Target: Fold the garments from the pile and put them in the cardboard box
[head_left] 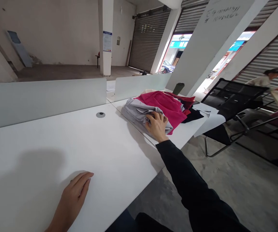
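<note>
My left hand [74, 193] lies flat on the white desk [56, 145] near its front edge, fingers stretched out, holding nothing. My right hand [156, 124], at the end of a black sleeve, reaches out to a pile of clothes at the desk's far right. Its fingers curl onto a folded grey garment [135, 112] at the near side of the pile. A bright pink garment [165, 104] lies on top behind it, with dark red and black clothes [189, 111] further right.
A frosted divider panel [44, 100] runs along the desk's back edge, and a round cable hole [100, 114] sits near it. A black mesh chair [235, 100] stands to the right. Another person [266, 79] is at the far right. A dark cup [178, 88] stands behind the pile.
</note>
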Action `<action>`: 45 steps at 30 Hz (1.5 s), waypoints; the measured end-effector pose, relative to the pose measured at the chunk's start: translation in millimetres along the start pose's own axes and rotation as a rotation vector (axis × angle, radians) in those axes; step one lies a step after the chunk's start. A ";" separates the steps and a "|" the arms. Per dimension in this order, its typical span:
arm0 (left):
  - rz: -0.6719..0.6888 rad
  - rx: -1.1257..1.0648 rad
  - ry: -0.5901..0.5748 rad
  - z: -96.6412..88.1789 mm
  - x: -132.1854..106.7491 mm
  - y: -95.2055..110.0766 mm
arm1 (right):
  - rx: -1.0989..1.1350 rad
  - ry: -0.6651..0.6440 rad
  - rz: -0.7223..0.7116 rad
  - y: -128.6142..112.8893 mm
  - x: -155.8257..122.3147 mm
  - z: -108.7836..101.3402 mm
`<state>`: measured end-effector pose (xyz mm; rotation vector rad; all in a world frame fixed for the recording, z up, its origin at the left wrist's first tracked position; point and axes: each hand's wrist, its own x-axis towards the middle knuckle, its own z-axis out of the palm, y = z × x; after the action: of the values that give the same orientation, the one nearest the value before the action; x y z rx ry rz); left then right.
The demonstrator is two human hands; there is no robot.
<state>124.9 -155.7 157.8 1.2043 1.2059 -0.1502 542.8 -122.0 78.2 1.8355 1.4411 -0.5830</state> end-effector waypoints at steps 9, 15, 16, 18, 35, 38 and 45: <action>-0.126 -0.072 -0.076 -0.7 -0.3 5.9 | -0.027 -0.171 -0.011 -29.6 27.7 50.1; -0.192 -0.145 -0.109 -1.9 2.3 4.9 | 0.365 -0.109 0.126 -11.7 55.1 47.9; -0.203 -0.153 -0.113 -1.6 2.0 4.7 | 0.453 -0.085 0.168 -9.8 60.4 44.3; -0.221 -0.171 -0.123 -1.0 1.4 4.9 | 0.556 -0.045 0.225 -8.5 67.8 34.9; -0.413 -0.312 -0.076 -2.6 5.5 15.3 | 0.682 -0.269 -0.079 -92.7 -9.0 14.2; -0.413 -0.323 -0.099 -1.3 4.5 15.1 | 0.752 -0.350 0.002 -100.5 -15.8 38.7; -0.356 -0.279 -0.104 0.9 6.0 17.8 | 1.045 -0.430 -0.150 -93.2 -38.0 -2.9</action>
<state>139.6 -145.9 164.3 0.7259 1.2936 -0.2952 442.8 -133.0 83.4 2.1090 1.0245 -1.9419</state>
